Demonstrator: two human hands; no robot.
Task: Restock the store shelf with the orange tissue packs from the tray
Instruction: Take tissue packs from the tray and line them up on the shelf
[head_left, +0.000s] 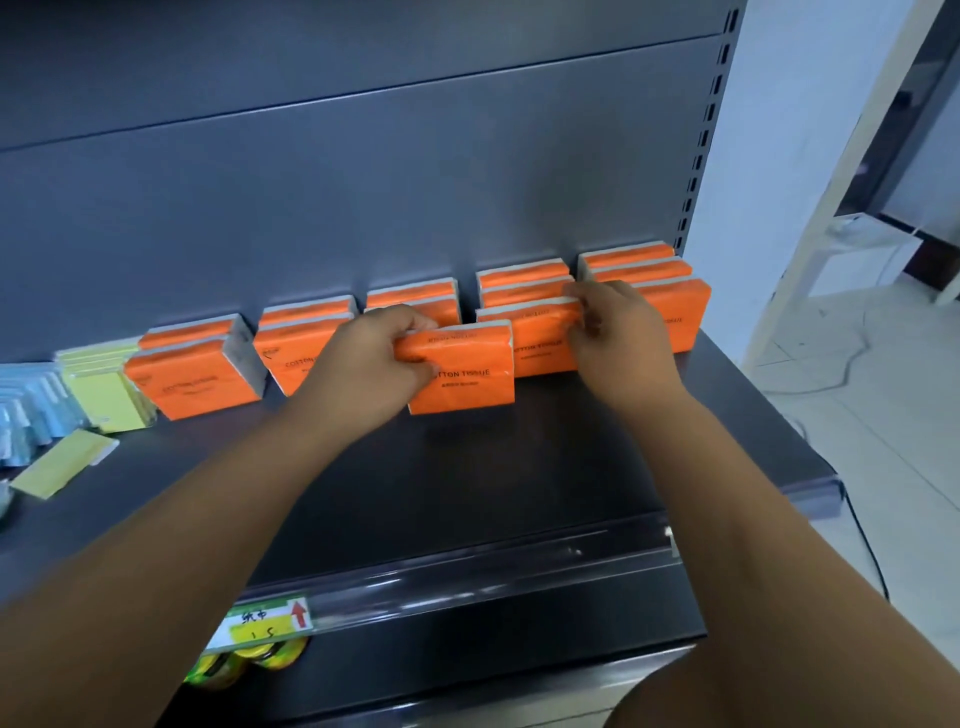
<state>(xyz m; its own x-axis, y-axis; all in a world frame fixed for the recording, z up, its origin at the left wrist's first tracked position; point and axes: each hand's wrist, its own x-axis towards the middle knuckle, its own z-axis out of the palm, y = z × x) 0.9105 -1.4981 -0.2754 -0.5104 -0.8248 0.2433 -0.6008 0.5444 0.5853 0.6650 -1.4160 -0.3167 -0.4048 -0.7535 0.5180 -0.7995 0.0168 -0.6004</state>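
Observation:
Several rows of orange tissue packs stand upright along the back of the dark grey shelf (467, 483). My left hand (371, 358) grips the left end of an upright orange tissue pack (467, 371) at the front of the middle row. My right hand (618, 338) pinches the right end of another orange pack (540, 338) standing just behind and to the right of it. The rightmost row of packs (670, 291) is partly hidden by my right hand. The tray is not in view.
Yellow packs (106, 400) and pale blue packs (26, 410) stand at the shelf's left end, with one yellow pack (62, 462) lying flat. A price label (265, 623) sits on the front rail. The shelf's right edge meets a tiled floor (883, 415).

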